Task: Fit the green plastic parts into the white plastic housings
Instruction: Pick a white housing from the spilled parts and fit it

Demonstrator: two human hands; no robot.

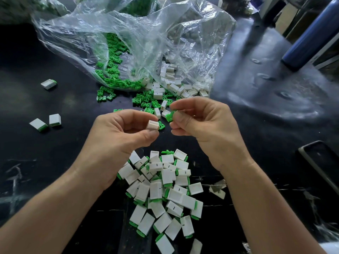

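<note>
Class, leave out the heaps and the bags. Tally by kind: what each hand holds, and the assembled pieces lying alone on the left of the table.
White housing, in left hand: 1
Green part, in right hand: 1
Assembled pieces lying alone, left: 3
Total: 5

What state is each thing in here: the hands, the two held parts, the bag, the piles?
Left hand: pinches white housing.
Right hand: pinches green part, not yet in the housing.
Bag: open, loose parts spilling onto the table.
Near pile: housings already fitted with green parts.
</note>
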